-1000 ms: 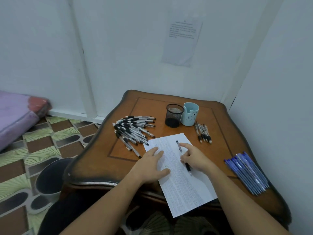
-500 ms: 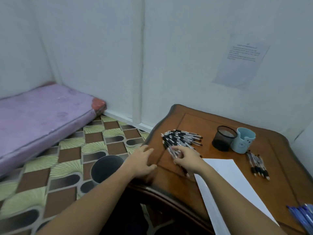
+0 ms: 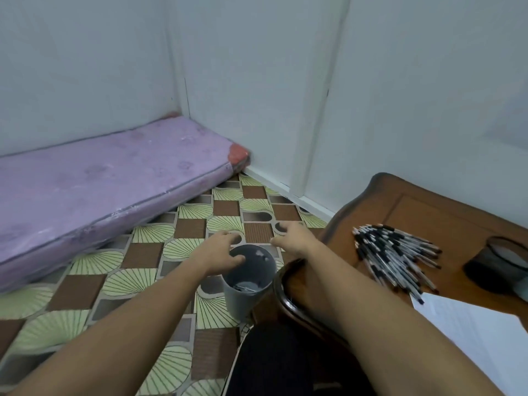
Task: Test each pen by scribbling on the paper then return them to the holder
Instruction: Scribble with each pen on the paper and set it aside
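Left hand (image 3: 220,251), right hand (image 3: 295,238) swung off table (image 3: 414,212) over grey bin (image 3: 243,300).

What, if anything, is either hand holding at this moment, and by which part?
Nothing, as far as can be seen: both the left hand and the right hand are open above the grey bin.

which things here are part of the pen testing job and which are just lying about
Job: pile of pens on the table; paper; dark mesh holder; grey bin by the left hand and right hand, probably in use.
Lying about: purple mattress; patterned floor tiles.
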{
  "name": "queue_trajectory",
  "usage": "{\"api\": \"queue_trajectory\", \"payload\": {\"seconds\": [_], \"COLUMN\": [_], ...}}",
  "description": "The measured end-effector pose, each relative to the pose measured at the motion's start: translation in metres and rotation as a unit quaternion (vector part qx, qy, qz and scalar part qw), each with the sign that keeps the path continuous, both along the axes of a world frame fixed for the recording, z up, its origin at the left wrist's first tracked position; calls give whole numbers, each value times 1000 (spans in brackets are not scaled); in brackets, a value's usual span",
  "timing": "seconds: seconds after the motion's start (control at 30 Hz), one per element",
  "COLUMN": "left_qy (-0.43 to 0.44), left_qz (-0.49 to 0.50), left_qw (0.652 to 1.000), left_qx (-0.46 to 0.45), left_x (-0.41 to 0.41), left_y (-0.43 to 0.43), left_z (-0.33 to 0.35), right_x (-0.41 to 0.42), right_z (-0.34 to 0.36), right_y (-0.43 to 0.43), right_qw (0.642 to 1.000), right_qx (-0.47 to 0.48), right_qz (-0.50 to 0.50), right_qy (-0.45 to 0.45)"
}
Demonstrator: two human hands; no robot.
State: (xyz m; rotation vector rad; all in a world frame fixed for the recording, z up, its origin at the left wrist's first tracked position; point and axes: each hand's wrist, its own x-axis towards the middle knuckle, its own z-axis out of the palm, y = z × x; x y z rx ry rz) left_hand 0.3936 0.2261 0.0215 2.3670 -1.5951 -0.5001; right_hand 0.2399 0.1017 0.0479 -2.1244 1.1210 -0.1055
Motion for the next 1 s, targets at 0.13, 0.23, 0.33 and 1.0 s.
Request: {"api": "queue_trajectory", "payload": {"seconds": [0.13,0.23,0.33,1.0], "left_qy": [6,15,14,-76], "left_qz": [-4,-27,-69,-231], "left_qw": [1000,999,995,969], "left_qx": [-14,-33,-65,-45], "left_x": [-4,-24,-54,-229], "left_y": [-9,-23,-38,-55], "left_z": [-2,0,2,-34], "right_x": [-13,-44,-82,-247], "right_z": [-7,-6,-4,-30], "right_y": [-4,-7,-7,20], "right_qw": [999,997,995,972], "right_qx": [-37,-71,-89,-114], "right_qz": [12,3,-30,-202], "right_qy": [-4,-17,-45,42]}}
